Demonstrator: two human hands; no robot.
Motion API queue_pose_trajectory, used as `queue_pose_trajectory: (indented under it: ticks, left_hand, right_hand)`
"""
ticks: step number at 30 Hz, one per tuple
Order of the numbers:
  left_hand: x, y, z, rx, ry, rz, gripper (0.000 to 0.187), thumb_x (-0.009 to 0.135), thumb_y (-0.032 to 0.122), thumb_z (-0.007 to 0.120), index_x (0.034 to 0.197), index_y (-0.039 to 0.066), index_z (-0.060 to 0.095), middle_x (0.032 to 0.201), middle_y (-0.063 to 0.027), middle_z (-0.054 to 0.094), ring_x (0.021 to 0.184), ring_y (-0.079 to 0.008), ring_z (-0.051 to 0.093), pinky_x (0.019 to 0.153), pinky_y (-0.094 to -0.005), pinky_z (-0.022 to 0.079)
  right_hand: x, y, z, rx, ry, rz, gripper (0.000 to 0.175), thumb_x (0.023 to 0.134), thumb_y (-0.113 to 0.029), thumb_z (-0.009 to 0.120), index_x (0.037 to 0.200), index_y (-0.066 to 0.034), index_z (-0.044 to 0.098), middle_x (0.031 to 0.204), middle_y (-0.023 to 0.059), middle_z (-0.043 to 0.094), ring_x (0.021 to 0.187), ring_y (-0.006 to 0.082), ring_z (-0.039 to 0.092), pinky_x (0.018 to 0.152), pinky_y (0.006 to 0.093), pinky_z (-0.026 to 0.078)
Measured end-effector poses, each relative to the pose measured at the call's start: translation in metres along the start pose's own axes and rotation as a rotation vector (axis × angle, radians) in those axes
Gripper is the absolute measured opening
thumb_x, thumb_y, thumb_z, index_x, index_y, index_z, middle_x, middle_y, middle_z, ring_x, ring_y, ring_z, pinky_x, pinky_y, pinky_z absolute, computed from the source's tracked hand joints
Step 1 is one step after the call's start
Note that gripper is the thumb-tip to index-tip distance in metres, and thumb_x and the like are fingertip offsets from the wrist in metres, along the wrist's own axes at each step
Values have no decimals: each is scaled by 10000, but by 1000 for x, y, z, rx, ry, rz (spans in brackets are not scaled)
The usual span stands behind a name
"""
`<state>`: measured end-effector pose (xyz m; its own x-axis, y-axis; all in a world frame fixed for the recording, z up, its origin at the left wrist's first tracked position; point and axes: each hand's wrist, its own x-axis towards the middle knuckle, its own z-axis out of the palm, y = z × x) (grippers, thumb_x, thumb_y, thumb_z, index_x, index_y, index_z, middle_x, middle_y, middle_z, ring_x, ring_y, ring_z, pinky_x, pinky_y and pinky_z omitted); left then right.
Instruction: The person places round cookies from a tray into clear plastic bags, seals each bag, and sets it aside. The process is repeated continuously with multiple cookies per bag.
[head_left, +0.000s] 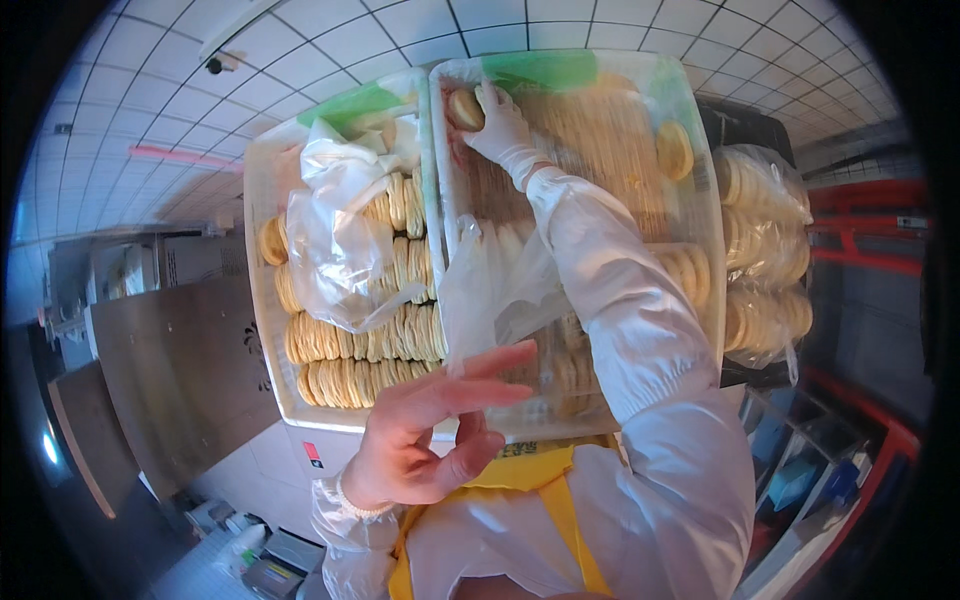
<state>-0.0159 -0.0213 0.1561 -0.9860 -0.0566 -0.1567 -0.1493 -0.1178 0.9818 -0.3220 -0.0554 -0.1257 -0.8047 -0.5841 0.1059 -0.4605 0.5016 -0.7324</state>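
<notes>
My right hand (499, 127), in a translucent glove, reaches into the far left corner of the right plastic crate (712, 247). Its fingers are round the side of a flat round bread (466, 110). My left hand (435, 424), bare, hovers over the near edge of the crates with fingers apart and nothing between them. A clear plastic bag (487, 292) lies in the right crate, which holds many breads partly under plastic film. In the left crate (266, 352) stand rows of round breads (352, 337), partly covered by another crumpled plastic bag (337, 240).
Bagged breads (761, 247) rest on a black crate (750, 127) at the right. A brown panel (180, 367) stands at the left. Beyond the crates is a white tiled surface (555, 22). Red metal framing (862, 225) and a shelf with blue items (795, 480) are at the right.
</notes>
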Motion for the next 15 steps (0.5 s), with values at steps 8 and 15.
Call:
queue_pose_trajectory:
  ticks: [8, 15]
  left_hand:
    - [4, -6, 11, -21, 129, 133, 358, 719, -83, 562, 1072, -40, 597, 1203, -274, 572, 617, -106, 590, 672, -254, 493]
    - [7, -6, 15, 354, 376, 196, 539, 840, 56, 541, 1335, -23, 342, 1128, -279, 556, 779, -127, 533, 732, -286, 532]
  right_hand:
    - [2, -9, -11, -67, 58, 219, 735, 747, -292, 680, 1383, -145, 342, 1328, 192, 453, 1106, 399, 529, 915, 473, 460]
    - [-1, 38, -78, 755, -121, 243, 424, 858, -252, 623, 1199, -6, 570, 1068, 86, 649, 981, 194, 614, 859, 332, 487]
